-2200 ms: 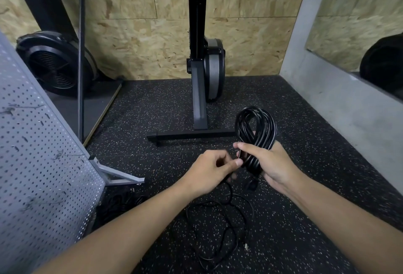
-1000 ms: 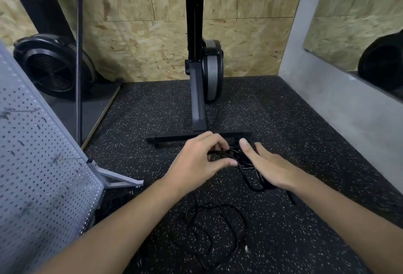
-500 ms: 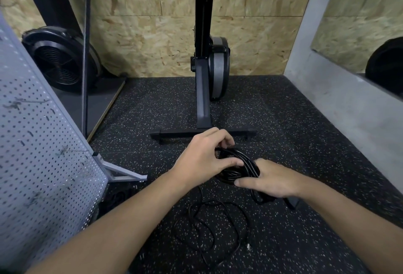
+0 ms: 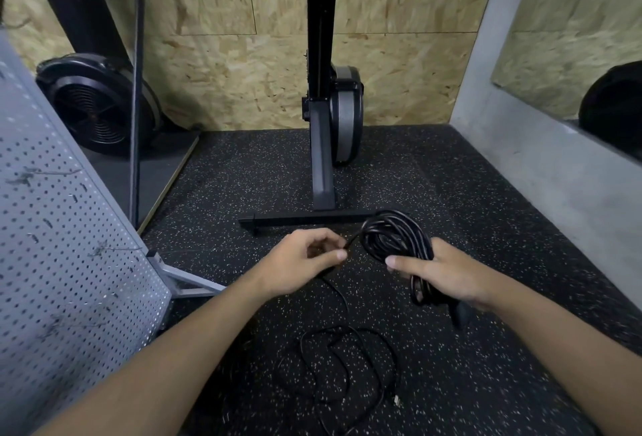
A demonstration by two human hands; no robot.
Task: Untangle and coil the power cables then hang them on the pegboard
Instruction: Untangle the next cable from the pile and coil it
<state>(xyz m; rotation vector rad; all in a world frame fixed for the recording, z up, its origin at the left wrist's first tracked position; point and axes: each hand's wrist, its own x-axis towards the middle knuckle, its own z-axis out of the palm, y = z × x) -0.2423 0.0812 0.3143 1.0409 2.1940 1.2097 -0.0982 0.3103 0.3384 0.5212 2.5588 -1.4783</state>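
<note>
While right hand (image 4: 448,275) grips cable coil (image 4: 392,237) (black), left hand (image 4: 298,263) pinches strand (image 4: 352,242).

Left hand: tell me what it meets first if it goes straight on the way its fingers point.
The coil in the right hand. The left hand points right, pinching a strand that runs to it; nothing shows between them, though depth is unclear.

Black coiled power cable (image 4: 396,237) in right hand (image 4: 451,279); thin black loose cable (image 4: 347,327) on speckled rubber floor (image 4: 451,192) nearer; grey perforated metal pegboard (image 4: 69,262) left.
</note>
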